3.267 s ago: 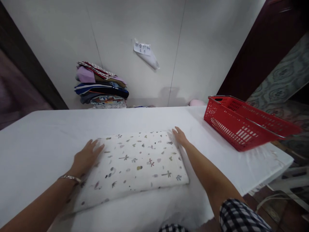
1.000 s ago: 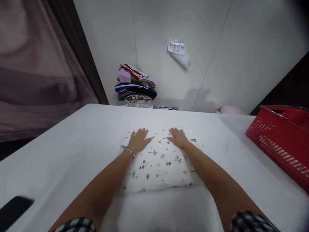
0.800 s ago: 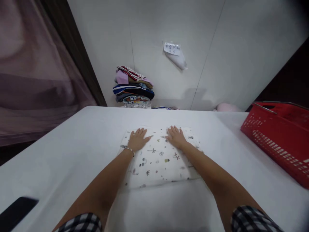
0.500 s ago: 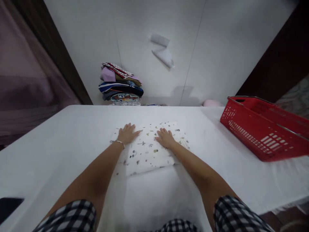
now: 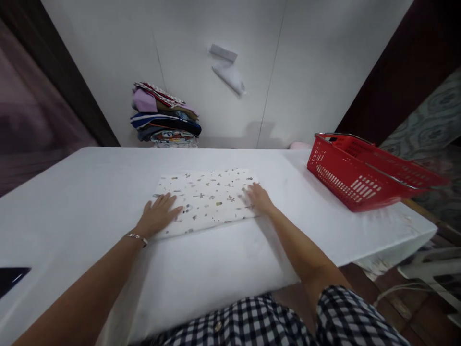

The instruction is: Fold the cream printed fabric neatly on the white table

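Observation:
A folded white cloth (image 5: 205, 198) printed with small palm trees, pineapples and other motifs lies flat on a white-covered table (image 5: 223, 269). My left hand (image 5: 158, 215), with a bracelet at the wrist, rests on the cloth's left edge, fingers spread and palm down. On the right edge of the cloth lies my right hand (image 5: 260, 198), its fingers stretched out and slightly blurred. Neither hand grips anything. The underside of the cloth is hidden.
A red plastic basket (image 5: 345, 173) with metal handles stands at the table's right. Behind the far edge rises a stack of folded clothes (image 5: 165, 117) against the wall. A dark flat object (image 5: 12, 278) lies at the left. White chair parts (image 5: 432, 278) show at lower right.
My hands have moved apart and nearer to me, from the cloth's upper part to its left and right edges. The whole view has shifted, so the basket and clothes appear farther left.

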`<state>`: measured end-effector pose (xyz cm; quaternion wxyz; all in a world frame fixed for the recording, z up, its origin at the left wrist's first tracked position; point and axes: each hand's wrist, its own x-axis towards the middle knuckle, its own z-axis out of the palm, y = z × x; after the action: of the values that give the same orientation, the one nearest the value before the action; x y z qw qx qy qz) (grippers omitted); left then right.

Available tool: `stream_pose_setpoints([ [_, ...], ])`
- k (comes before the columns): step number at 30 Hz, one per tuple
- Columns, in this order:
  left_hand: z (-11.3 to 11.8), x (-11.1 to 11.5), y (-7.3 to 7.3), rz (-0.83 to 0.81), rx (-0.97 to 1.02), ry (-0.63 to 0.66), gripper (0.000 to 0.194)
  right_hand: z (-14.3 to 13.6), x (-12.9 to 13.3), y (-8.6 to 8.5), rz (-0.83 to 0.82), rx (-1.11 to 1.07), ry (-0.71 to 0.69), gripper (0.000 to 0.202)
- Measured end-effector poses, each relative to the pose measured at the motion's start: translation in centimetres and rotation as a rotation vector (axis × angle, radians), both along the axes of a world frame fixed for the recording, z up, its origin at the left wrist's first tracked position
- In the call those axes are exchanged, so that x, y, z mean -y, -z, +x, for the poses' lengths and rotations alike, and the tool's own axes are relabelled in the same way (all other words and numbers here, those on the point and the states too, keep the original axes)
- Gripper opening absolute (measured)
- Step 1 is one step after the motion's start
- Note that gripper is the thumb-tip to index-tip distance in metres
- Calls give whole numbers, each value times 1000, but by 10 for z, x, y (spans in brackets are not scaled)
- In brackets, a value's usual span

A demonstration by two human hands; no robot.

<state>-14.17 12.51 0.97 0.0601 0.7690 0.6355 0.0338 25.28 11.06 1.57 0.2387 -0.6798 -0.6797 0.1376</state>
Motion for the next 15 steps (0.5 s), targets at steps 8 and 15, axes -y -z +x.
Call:
stream_pose_setpoints([
  [8,-5,57,-8,260,180,-188,56,65,46,9,87,-683,450,40],
  [15,-14,84,-25,112,215,-616,61,54,64,14,18,-415,260,29],
])
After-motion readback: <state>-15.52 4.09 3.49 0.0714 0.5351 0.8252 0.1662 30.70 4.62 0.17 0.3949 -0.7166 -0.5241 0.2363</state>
